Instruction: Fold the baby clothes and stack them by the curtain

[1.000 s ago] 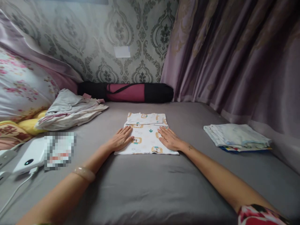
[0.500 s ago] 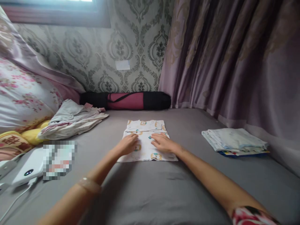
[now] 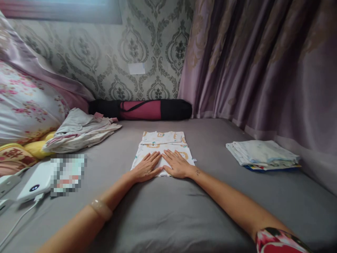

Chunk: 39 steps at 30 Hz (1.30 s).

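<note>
White printed cloth (image 3: 166, 146) lies folded mid-scene on the grey sheet (image 3: 163, 218) — left hand (image 3: 149, 167) and right hand (image 3: 177, 165), earlier arched and farther apart, now lie flat side by side on its near half, gripping nothing — so its layers seem pressed smooth.

Printed cloth (image 3: 163, 138), one: white, tan and green, lay folded on a grey sheet (image 3: 210, 218); left hand (image 3: 149, 168) and right hand (image 3: 177, 166) rested flat on its near part, fingers extended. Pale folded cloths (image 3: 263, 153), stacked: sat to the right. Crumpled fabrics (image 3: 81, 131), white device (image 3: 39, 179) with cable (image 3: 19, 218): lay to the left. Black-and-maroon long bag (image 3: 140, 110): lay along the patterned wall (image 3: 158, 49).
</note>
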Motion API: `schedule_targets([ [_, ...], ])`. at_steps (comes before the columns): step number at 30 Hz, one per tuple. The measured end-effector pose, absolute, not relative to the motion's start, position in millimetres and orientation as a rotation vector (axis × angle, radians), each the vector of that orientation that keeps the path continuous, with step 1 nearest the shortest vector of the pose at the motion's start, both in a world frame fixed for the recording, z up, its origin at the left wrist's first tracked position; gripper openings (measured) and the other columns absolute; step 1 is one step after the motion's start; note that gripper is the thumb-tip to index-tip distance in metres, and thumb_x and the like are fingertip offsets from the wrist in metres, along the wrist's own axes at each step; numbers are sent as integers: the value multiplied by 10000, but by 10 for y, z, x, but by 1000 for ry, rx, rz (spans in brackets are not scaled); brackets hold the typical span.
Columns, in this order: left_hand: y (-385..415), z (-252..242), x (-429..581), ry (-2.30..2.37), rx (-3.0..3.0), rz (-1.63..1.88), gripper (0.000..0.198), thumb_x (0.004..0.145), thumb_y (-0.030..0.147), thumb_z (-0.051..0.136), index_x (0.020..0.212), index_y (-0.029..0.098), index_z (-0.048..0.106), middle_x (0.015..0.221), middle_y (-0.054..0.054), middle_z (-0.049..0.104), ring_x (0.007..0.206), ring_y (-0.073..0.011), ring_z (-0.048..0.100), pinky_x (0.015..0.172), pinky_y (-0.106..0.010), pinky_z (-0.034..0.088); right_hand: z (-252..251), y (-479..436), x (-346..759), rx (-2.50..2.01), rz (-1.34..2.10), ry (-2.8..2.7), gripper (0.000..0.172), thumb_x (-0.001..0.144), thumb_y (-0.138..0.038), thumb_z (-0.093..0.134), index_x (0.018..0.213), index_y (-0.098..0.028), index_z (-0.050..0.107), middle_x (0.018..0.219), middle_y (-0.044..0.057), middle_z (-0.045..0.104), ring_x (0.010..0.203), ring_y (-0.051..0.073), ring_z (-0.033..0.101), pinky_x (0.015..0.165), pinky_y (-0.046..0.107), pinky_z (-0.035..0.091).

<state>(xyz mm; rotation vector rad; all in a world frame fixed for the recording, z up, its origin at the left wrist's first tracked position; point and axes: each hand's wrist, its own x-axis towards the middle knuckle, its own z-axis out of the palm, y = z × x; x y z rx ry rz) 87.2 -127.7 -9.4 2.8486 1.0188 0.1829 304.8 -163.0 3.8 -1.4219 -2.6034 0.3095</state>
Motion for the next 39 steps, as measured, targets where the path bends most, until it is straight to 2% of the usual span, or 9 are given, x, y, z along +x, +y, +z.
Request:
schedule_targets([
  [4,-1381,4,731,961,2782,73,704,944,613,240,1514,203,192,1574,-100,166,1458,-234,121,1179,-441,100,142,-1834,3076,-1304,399,-2707,590,980,-430,280,1506,-166,247,1577,110,149,1457,215,77,1168,457,-26],
  [7,-1437,31,617,887,2758,54,623,961,574,265,1512,303,165,1585,-50,117,1458,-251,103,1175,-468,92,193,-1983,3098,-1203,472,-2792,548,988,-381,267,1502,-191,262,1578,100,154,1458,216,56,1162,491,-41],
  [12,-1577,97,447,768,2729,65,490,983,496,305,1463,404,274,1586,35,90,1459,-263,83,1181,-468,84,261,-2315,3139,-1147,595,-2802,568,975,-350,316,1511,-182,230,1574,75,187,1455,215,92,1178,472,9],
  [15,-1684,155,354,752,2688,106,448,979,470,350,1421,407,375,1573,44,180,1454,-269,125,1179,-475,128,345,-2525,3182,-1111,647,-2771,569,967,-333,357,1505,-175,257,1564,68,229,1452,216,115,1187,455,19],
  [17,-1739,180,268,757,2639,146,439,972,449,385,1405,386,418,1543,24,294,1435,-258,218,1170,-469,197,420,-2627,3244,-1070,680,-2746,543,960,-319,394,1481,-181,326,1541,67,298,1443,214,165,1192,441,37],
  [21,-1757,166,-2,884,2519,370,417,953,414,440,1339,287,530,1348,-45,571,1225,-219,540,1052,-370,432,505,-2665,3499,-1076,665,-2596,390,952,-262,443,1327,-211,537,1360,51,558,1292,163,457,1128,329,300],
  [23,-1727,144,-151,982,2506,453,381,939,405,468,1266,258,597,1260,-62,632,1126,-217,605,990,-342,485,471,-2606,3674,-1171,511,-2490,324,944,-222,453,1233,-199,598,1252,66,627,1190,170,540,1045,316,403],
  [28,-1653,177,-316,997,2631,366,320,963,330,417,1167,264,653,1218,-55,650,1106,-192,609,964,-310,491,285,-2451,3991,-1340,154,-2495,265,934,-156,437,1090,-201,647,1152,88,639,1075,219,579,937,383,475],
  [39,-1625,344,-141,937,2732,233,310,950,247,342,1036,217,638,1096,-67,668,927,-160,649,797,-233,490,220,-2411,3959,-1377,71,-2443,264,936,-122,391,1003,-215,630,972,76,671,913,206,623,812,338,504],
])
